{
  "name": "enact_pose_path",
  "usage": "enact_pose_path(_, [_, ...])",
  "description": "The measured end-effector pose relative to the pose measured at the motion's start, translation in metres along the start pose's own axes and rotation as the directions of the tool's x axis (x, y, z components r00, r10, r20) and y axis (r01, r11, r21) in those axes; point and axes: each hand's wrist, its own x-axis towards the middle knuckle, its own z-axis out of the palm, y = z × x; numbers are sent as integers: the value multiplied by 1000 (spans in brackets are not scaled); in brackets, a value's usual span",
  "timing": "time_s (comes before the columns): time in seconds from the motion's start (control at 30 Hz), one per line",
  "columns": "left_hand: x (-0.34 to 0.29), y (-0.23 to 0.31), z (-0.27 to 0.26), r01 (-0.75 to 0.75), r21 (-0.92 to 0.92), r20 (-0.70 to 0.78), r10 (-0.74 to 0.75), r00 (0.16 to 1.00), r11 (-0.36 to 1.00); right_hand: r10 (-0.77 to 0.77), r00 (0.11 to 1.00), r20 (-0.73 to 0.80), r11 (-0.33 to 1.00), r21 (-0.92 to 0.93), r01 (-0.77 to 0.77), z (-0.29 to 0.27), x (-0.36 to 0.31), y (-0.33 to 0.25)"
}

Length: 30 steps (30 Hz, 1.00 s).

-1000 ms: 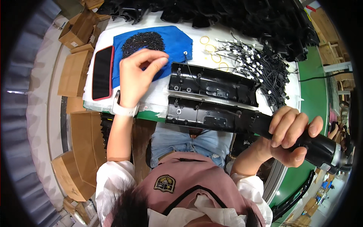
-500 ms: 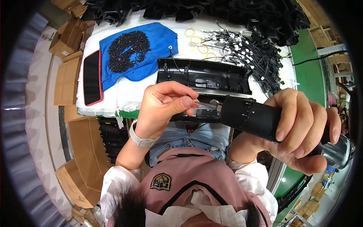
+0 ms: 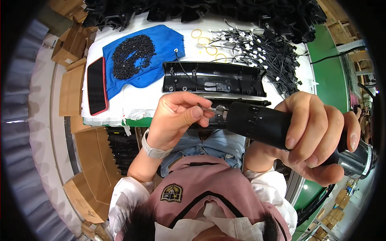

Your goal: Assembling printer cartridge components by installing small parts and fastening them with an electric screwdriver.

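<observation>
My right hand (image 3: 315, 138) is wrapped round a black electric screwdriver (image 3: 259, 125), held level with its bit pointing left. My left hand (image 3: 179, 114) pinches a small black screw (image 3: 200, 105) at the bit's tip; the fingertips partly hide it. Beneath the bit and my hands is a black plastic housing (image 3: 245, 102), partly covered. Just beyond it, a second black housing (image 3: 237, 79) lies open side up on the white table cover, with a thin cable inside. Many small black screws (image 3: 125, 64) are heaped on a blue cloth (image 3: 169, 40) at the far left.
A red-edged phone (image 3: 96, 86) lies left of the cloth. Bundled black cables with white connectors (image 3: 257, 52) spread at the far right, beside yellow rubber bands (image 3: 204, 41). Black plastic parts (image 3: 193, 10) line the back; cardboard boxes (image 3: 94, 168) stand at left.
The screwdriver has shifted slightly left, its bit now meeting the screw at my left fingertips. My left hand has barely moved; the view has tilted a little.
</observation>
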Motion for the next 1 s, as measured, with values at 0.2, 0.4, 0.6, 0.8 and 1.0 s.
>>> enact_pose_path(0.2, [2, -5, 1, -3, 21, -22, 3, 1000, 1000, -20, 1000, 6, 999, -25, 20, -1, -2, 0])
enact_pose_path(0.4, [4, -8, -3, -27, 74, -44, 30, 999, 997, 10, 999, 52, 998, -70, -6, -2, -4, -3])
enact_pose_path(0.6, [5, -7, -7, -61, 157, -19, 65, 998, 986, 26, 999, 44, 996, -86, -22, -3, -7, -1])
enact_pose_path(0.8, [4, -5, -9, -17, 101, -2, 18, 1000, 995, 8, 1000, 20, 1000, -18, -8, -5, -9, 5])
enact_pose_path(1.0, [5, 1, -11, 70, 77, -22, -69, 997, 995, 8, 992, 127, 1000, -5, -7, -4, -9, 7])
